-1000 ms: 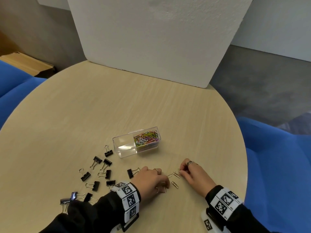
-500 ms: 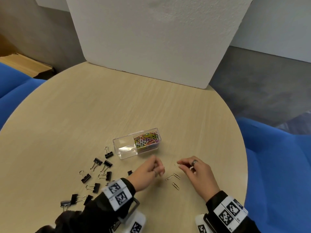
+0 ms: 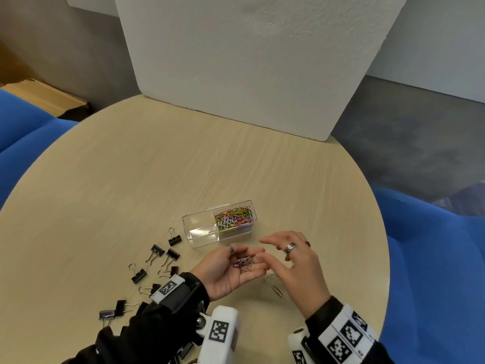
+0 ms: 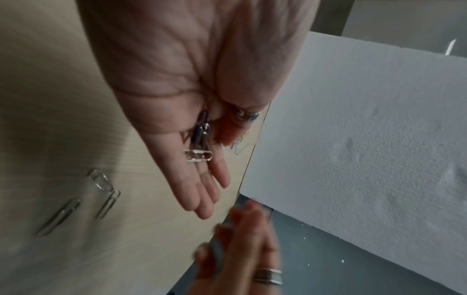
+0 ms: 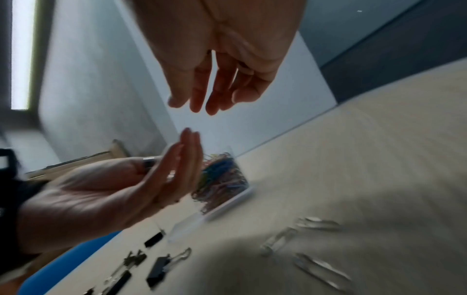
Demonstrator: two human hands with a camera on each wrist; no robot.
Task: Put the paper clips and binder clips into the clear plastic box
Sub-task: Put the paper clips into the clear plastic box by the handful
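My left hand point(image 3: 231, 269) is turned palm up just in front of the clear plastic box point(image 3: 200, 233). Several paper clips point(image 3: 244, 262) lie loose on its palm, with the fingers nearly straight point(image 4: 199, 197). My right hand point(image 3: 288, 258) hovers beside that palm with relaxed, spread fingers point(image 5: 199, 99) and holds nothing. The box's right compartment is full of coloured paper clips point(image 3: 235, 218); the left compartment looks bare. Three silver paper clips point(image 3: 277, 290) lie on the table under my right hand. Several black binder clips point(image 3: 157, 252) are scattered left of the box.
A round light wooden table point(image 3: 131, 179) carries everything. A white foam board point(image 3: 249, 61) stands at its far edge. Blue seats point(image 3: 433, 258) flank the table on both sides. The table's rim runs close to the right of my right wrist.
My left hand has lifted off the table and turned palm up with clips in it. My right hand has moved over to it and its pinch has opened.
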